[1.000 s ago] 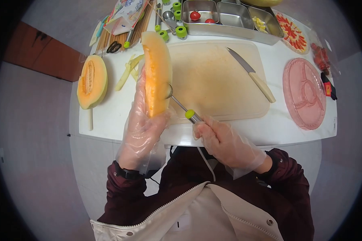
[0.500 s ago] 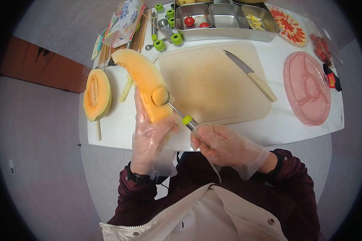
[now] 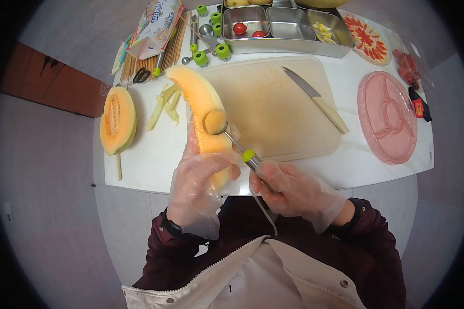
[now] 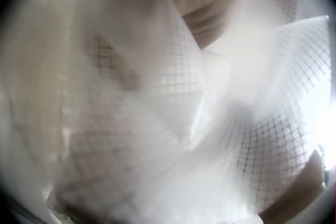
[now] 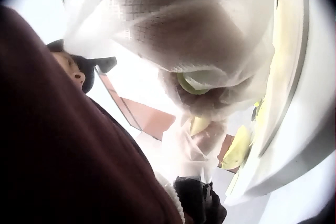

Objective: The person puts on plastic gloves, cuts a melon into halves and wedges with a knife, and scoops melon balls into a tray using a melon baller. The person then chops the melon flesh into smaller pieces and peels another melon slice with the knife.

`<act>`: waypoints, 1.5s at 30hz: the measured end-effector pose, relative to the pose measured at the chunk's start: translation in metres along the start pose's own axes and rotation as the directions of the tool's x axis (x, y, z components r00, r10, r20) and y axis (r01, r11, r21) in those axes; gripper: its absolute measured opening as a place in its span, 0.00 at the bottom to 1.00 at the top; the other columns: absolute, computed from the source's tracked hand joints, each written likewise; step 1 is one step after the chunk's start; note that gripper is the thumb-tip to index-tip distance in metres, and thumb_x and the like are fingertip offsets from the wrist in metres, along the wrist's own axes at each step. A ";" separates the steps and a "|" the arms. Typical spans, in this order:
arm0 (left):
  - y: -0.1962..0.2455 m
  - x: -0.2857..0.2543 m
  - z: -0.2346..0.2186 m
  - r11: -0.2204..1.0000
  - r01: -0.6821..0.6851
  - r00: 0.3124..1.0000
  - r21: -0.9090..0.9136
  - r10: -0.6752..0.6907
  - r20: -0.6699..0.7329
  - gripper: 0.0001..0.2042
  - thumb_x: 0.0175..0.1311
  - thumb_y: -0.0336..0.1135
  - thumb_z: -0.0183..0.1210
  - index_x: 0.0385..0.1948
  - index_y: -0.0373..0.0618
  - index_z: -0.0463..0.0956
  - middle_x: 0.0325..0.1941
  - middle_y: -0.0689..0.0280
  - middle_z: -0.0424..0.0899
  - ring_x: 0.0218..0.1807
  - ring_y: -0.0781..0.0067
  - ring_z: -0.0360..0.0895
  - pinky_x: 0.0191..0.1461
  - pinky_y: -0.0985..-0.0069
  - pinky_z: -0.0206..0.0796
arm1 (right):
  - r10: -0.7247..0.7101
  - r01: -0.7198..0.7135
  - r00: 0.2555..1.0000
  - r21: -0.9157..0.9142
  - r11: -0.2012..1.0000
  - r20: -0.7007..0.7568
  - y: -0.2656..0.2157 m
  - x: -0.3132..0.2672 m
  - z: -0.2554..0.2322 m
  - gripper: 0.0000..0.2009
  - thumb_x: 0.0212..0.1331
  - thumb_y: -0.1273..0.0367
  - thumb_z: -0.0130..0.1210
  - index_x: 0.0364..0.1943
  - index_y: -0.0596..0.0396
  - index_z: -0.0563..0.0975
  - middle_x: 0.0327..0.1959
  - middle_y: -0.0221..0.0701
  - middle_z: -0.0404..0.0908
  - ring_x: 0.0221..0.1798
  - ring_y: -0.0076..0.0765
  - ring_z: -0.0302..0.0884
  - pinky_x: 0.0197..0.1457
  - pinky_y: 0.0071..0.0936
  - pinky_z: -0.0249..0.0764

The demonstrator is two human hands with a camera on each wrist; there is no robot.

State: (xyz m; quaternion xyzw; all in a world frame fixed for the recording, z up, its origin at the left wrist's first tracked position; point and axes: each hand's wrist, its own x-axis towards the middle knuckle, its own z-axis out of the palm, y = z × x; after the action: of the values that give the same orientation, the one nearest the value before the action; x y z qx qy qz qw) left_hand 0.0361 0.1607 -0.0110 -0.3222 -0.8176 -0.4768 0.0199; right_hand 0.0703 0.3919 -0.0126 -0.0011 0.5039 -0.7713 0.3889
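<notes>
In the head view my left hand (image 3: 196, 180), in a clear plastic glove, holds a long curved slice of orange melon (image 3: 198, 95) by its lower end. The slice points up and away, tilted left. My gloved right hand (image 3: 291, 193) grips the handle of a melon baller (image 3: 248, 156) with a green collar. Its scoop is at the slice's inner face, and a round melon ball (image 3: 215, 122) sits in it. The right wrist view shows the gloved right hand (image 5: 194, 40) around the tool's green end (image 5: 193, 83). Blurred glove plastic (image 4: 157, 129) fills most of the left wrist view.
Beneath the slice lie a cutting board (image 3: 273, 113) and peel strips (image 3: 165, 105). A knife (image 3: 314, 98) rests on the board. Left stands a half melon (image 3: 118, 121); right, a pink divided tray (image 3: 368, 116). Steel containers (image 3: 288, 47) and green-capped tools (image 3: 222, 51) stand behind.
The scoop was set into the slice's side a second ago; since then a round ball has come up in it. The slice swung left, then back right and nearer my body.
</notes>
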 end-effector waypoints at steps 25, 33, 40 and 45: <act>0.000 0.005 0.014 0.390 0.458 0.780 -0.799 -0.607 0.151 0.29 0.67 0.31 0.56 0.69 0.32 0.62 0.59 0.58 0.74 0.43 0.80 0.72 0.33 0.91 0.63 | -0.086 0.185 0.296 -0.031 0.982 -0.951 0.005 -0.205 -0.107 0.25 0.74 0.45 0.53 0.55 0.52 0.79 0.21 0.19 0.64 0.18 0.16 0.56 0.21 0.20 0.50; 0.012 0.018 0.024 0.439 0.496 0.718 -0.749 -0.693 0.069 0.39 0.61 0.37 0.56 0.76 0.39 0.53 0.54 0.55 0.71 0.38 0.77 0.71 0.31 0.87 0.65 | -0.084 0.198 0.295 -0.025 0.980 -0.952 -0.001 -0.211 -0.125 0.19 0.75 0.51 0.53 0.53 0.52 0.77 0.21 0.20 0.67 0.17 0.16 0.57 0.19 0.19 0.52; 0.016 0.019 0.026 0.464 0.493 0.749 -0.736 -0.657 0.087 0.40 0.61 0.38 0.56 0.77 0.39 0.52 0.54 0.57 0.71 0.38 0.80 0.71 0.32 0.88 0.64 | -0.148 0.046 0.244 -0.141 0.989 -0.958 -0.008 -0.206 -0.138 0.26 0.72 0.58 0.58 0.69 0.54 0.75 0.24 0.19 0.71 0.18 0.15 0.61 0.20 0.18 0.54; 0.007 0.014 0.021 0.406 0.472 0.764 -0.783 -0.631 0.133 0.39 0.63 0.32 0.56 0.78 0.41 0.51 0.57 0.56 0.71 0.41 0.78 0.73 0.34 0.88 0.67 | -0.366 -0.250 0.158 -0.395 0.884 -0.917 0.004 -0.205 -0.148 0.28 0.69 0.61 0.60 0.71 0.53 0.74 0.31 0.35 0.83 0.28 0.27 0.77 0.35 0.27 0.72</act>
State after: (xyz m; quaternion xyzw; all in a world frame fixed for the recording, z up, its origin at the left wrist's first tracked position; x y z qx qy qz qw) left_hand 0.0343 0.1869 -0.0123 0.0373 -0.5796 -0.7877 -0.2053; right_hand 0.1570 0.6289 -0.0081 0.3861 0.7993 -0.4542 -0.0764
